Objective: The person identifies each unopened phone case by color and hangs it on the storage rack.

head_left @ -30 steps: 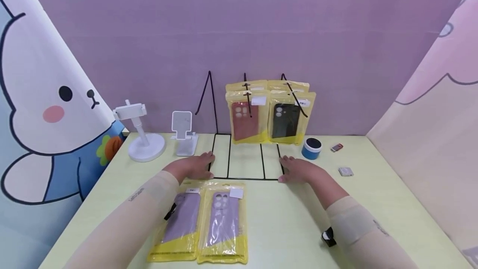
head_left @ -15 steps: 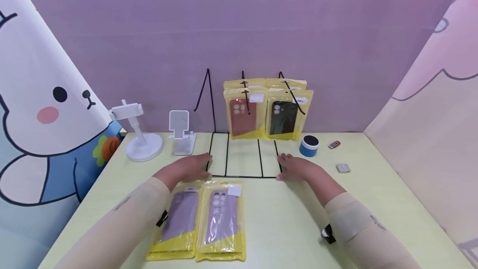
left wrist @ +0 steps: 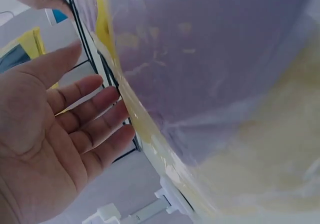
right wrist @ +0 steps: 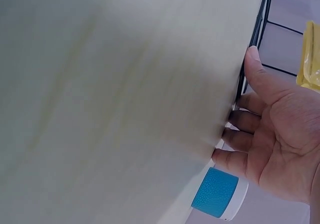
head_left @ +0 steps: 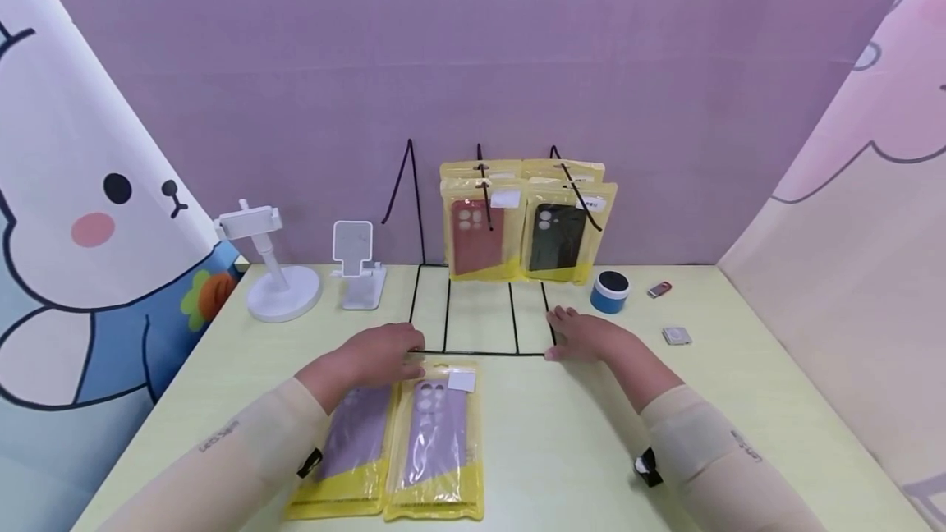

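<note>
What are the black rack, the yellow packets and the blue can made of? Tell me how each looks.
Black rack: thin dark rods, probably painted or coated metal wire. Yellow packets: clear, glossy plastic film with yellow edging; it wrinkles and shines, and purple phone cases show through. Blue can: the blue band looks pebbled, like faux leather or textured plastic, with a smooth white rim; the close right wrist view shows that grain.

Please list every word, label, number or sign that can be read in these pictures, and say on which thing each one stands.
No text can be read with certainty.
Left sleeve: a small dark print, too blurred to read.
Right sleeve: a small dark print, too blurred.
White stickers on the purple case packet, red case packet and black case packet: print too small to read.
Wrist views: no text shows.
</note>
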